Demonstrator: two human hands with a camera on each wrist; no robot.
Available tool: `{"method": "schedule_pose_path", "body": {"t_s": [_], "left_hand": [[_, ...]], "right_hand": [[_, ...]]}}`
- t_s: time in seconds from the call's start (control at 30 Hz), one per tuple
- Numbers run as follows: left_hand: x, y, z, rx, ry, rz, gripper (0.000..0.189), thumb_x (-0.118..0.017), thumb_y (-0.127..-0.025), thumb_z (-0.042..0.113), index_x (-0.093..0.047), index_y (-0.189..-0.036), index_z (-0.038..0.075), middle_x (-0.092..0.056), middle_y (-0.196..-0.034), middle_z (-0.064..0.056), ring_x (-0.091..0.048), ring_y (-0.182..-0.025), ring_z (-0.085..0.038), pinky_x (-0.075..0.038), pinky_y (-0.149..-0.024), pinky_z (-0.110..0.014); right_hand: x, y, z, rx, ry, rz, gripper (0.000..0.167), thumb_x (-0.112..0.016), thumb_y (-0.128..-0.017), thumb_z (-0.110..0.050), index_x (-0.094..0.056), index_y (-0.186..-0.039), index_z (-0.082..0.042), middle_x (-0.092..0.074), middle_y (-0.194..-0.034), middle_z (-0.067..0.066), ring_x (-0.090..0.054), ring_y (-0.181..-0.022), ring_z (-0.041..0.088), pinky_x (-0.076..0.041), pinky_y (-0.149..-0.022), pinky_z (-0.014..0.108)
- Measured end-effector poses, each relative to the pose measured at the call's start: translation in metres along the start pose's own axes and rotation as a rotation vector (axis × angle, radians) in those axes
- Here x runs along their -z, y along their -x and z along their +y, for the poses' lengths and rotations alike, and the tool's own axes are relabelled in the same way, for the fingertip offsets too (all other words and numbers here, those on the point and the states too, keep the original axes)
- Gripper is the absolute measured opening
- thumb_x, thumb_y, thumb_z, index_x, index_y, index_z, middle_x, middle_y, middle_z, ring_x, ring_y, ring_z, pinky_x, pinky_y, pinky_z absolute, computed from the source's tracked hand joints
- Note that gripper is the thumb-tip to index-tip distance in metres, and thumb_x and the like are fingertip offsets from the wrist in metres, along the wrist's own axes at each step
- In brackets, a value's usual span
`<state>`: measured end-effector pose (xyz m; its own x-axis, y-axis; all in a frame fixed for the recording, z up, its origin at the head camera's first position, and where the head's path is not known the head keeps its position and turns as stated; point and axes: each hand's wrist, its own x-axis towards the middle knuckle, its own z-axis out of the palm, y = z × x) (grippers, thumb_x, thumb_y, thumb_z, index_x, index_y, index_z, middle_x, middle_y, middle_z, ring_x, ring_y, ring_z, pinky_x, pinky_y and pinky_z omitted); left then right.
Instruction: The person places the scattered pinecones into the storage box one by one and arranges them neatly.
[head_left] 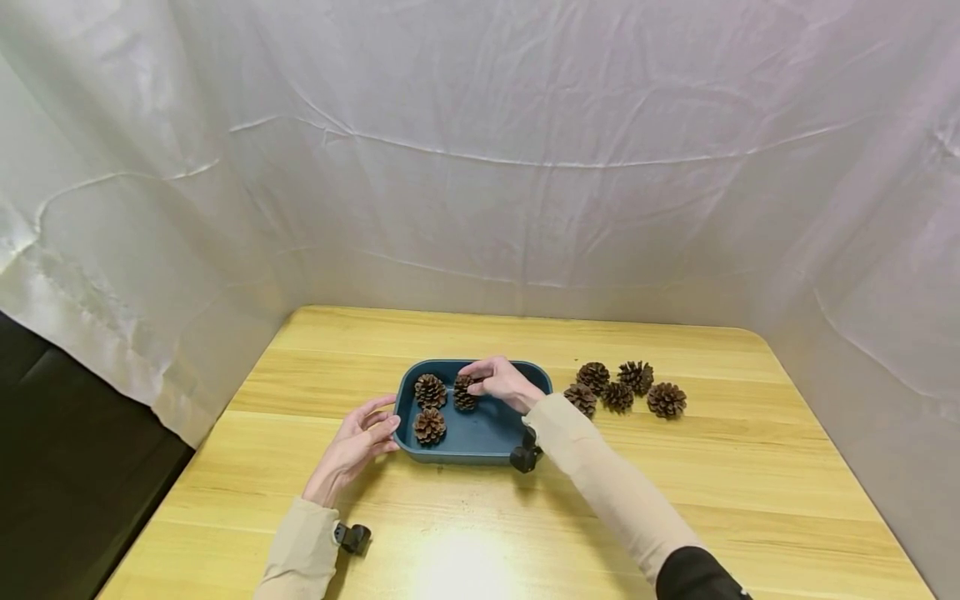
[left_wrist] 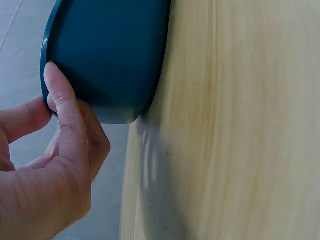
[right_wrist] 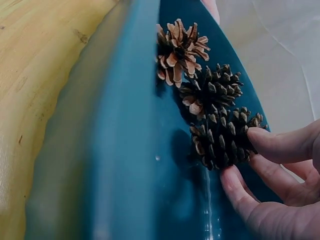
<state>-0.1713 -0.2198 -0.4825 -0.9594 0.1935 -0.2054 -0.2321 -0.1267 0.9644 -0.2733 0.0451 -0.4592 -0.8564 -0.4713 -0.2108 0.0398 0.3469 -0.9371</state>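
A dark teal rectangular tray (head_left: pixel 480 433) with raised sides stands on the table. Two pinecones, one at the back (head_left: pixel 431 390) and one at the front (head_left: pixel 430 426), lie at its left end. Inside the tray, my right hand (head_left: pixel 504 383) pinches a third pinecone (right_wrist: pixel 225 140) between thumb and fingers, beside the other two. My left hand (head_left: pixel 360 437) holds the tray's left end; in the left wrist view its thumb and fingers (left_wrist: pixel 62 95) grip the rim.
Several more pinecones (head_left: pixel 618 397) lie on the wooden table (head_left: pixel 750 483) to the right of the tray, one partly behind the right sleeve. White cloth (head_left: pixel 525 208) hangs behind the table and at both sides. A black surface (head_left: pixel 67 467) shows at the left.
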Motion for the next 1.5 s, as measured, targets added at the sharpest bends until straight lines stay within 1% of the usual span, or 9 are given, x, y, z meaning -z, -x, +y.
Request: {"method": "schedule_pose_path", "body": {"t_s": [0.2,0.33,0.47,0.6,0.9,1.03,1.2,1.4,1.5], "left_hand": [[0.0,0.0,0.0,0.001,0.001,0.003,0.058,-0.052,-0.101,-0.001,-0.026,-0.153,-0.008,-0.055,-0.104,-0.003,-0.06,-0.073,-0.006,-0.059,-0.068,-0.016],[0.0,0.0,0.0,0.004,0.001,0.007,0.058,-0.052,-0.101,0.0,-0.026,-0.153,-0.008,-0.054,-0.104,-0.003,-0.059,-0.072,-0.006,-0.059,-0.067,-0.016],[0.0,0.0,0.001,0.006,-0.005,0.009,0.059,-0.053,-0.102,0.001,-0.027,-0.153,-0.007,-0.053,-0.103,-0.002,-0.059,-0.072,-0.006,-0.059,-0.067,-0.016],[0.0,0.0,0.001,0.005,-0.008,0.009,0.059,-0.053,-0.102,0.001,-0.027,-0.153,-0.007,-0.053,-0.103,-0.002,-0.059,-0.072,-0.005,-0.059,-0.067,-0.016],[0.0,0.0,0.001,0.003,-0.006,0.007,0.059,-0.053,-0.101,0.0,-0.026,-0.153,-0.007,-0.053,-0.103,-0.002,-0.059,-0.072,-0.005,-0.059,-0.067,-0.016],[0.0,0.0,0.0,0.003,-0.002,0.008,0.059,-0.053,-0.102,0.001,-0.026,-0.153,-0.007,-0.053,-0.103,-0.002,-0.059,-0.072,-0.005,-0.059,-0.067,-0.016],[0.0,0.0,0.001,0.0,0.001,0.006,0.059,-0.053,-0.102,0.001,-0.026,-0.153,-0.007,-0.053,-0.103,-0.002,-0.059,-0.072,-0.006,-0.059,-0.067,-0.016],[-0.001,0.001,0.001,0.004,0.005,0.007,0.058,-0.052,-0.102,0.0,-0.026,-0.153,-0.007,-0.053,-0.103,-0.002,-0.059,-0.072,-0.006,-0.059,-0.067,-0.016],[-0.001,0.001,0.001,0.007,0.007,0.011,0.057,-0.051,-0.102,-0.002,-0.026,-0.153,-0.007,-0.053,-0.103,-0.001,-0.059,-0.072,-0.006,-0.059,-0.067,-0.016]], "right_hand": [[0.0,0.002,0.0,0.001,0.029,0.031,0.038,-0.066,-0.092,0.003,-0.064,-0.13,0.004,-0.064,-0.131,0.025,-0.063,-0.118,0.035,-0.057,-0.101,0.046],[0.0,0.003,0.0,-0.005,0.038,0.036,0.037,-0.068,-0.092,-0.001,-0.065,-0.129,0.002,-0.065,-0.129,0.024,-0.065,-0.113,0.033,-0.058,-0.099,0.047],[-0.001,0.003,0.0,0.004,0.063,0.046,0.035,-0.069,-0.092,-0.003,-0.066,-0.126,0.003,-0.067,-0.125,0.024,-0.069,-0.1,0.029,-0.06,-0.093,0.046],[-0.004,0.001,0.001,-0.009,0.087,0.08,0.032,-0.072,-0.091,-0.005,-0.069,-0.122,0.002,-0.07,-0.12,0.021,-0.07,-0.091,0.024,-0.062,-0.086,0.043],[-0.011,-0.002,0.003,-0.018,0.038,0.137,0.027,-0.075,-0.088,-0.004,-0.072,-0.114,0.001,-0.071,-0.112,0.02,-0.071,-0.077,0.022,-0.065,-0.076,0.038],[-0.012,-0.002,0.002,-0.021,0.031,0.166,0.024,-0.076,-0.087,-0.003,-0.073,-0.111,-0.001,-0.07,-0.109,0.018,-0.071,-0.075,0.024,-0.065,-0.075,0.04],[-0.014,-0.001,0.002,0.002,0.045,0.188,0.022,-0.077,-0.086,-0.002,-0.074,-0.109,-0.001,-0.07,-0.106,0.018,-0.073,-0.077,0.027,-0.066,-0.075,0.041],[-0.018,0.0,0.002,0.031,0.122,0.224,0.023,-0.077,-0.087,-0.005,-0.074,-0.11,-0.003,-0.071,-0.109,0.018,-0.075,-0.078,0.03,-0.066,-0.075,0.041],[-0.019,0.001,0.0,0.038,0.16,0.254,0.023,-0.078,-0.087,-0.007,-0.075,-0.11,-0.005,-0.072,-0.111,0.016,-0.075,-0.077,0.029,-0.066,-0.074,0.04]]}}
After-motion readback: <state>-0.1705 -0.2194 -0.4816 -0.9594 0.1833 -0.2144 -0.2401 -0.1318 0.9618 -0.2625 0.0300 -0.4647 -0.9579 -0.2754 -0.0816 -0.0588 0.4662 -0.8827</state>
